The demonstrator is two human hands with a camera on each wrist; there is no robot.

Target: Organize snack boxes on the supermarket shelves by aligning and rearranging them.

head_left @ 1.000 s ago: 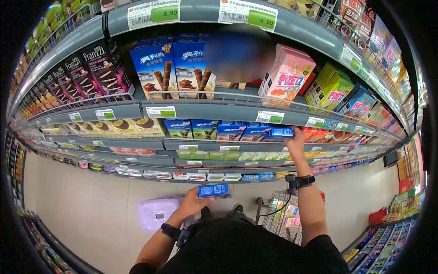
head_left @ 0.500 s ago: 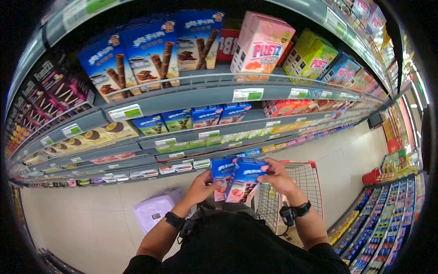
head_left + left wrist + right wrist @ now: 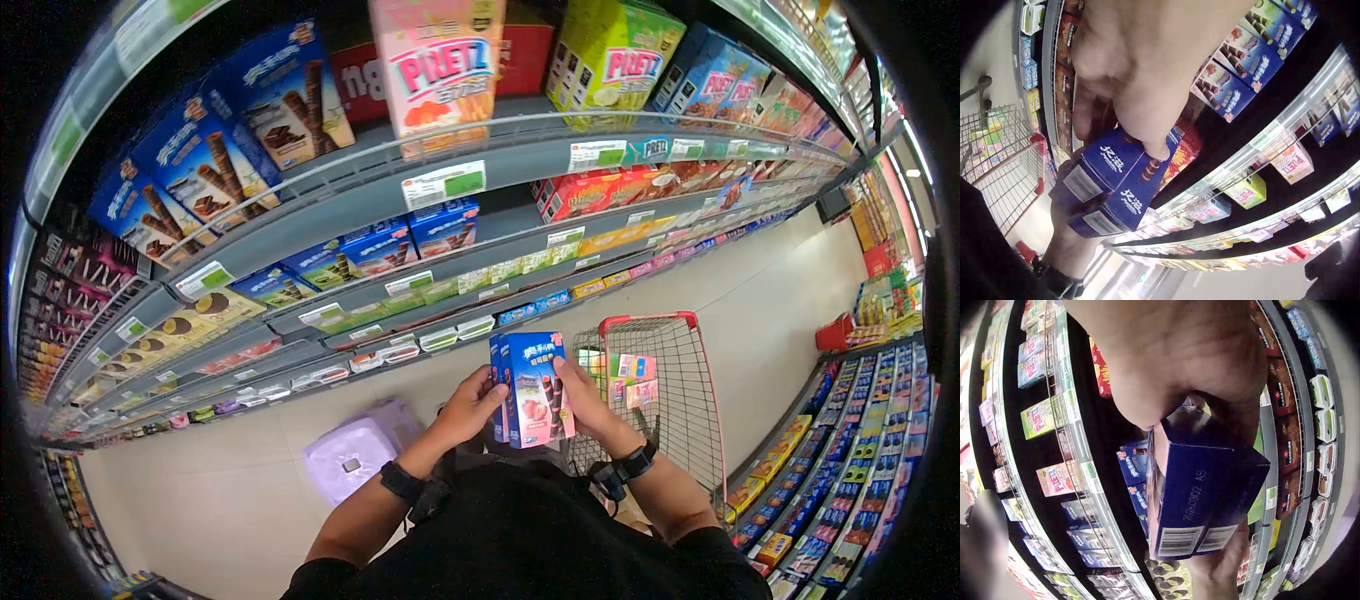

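Fingers (image 3: 573, 385) of both hands curl around two blue boxes (image 3: 530, 388); light, stiff cardboard, best held at three and nine o'clock sides.

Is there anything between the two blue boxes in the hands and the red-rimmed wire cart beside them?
Nothing visible: both hands hold the two blue cardboard boxes together, directly left of the red-rimmed wire cart, whose open top is unobstructed.
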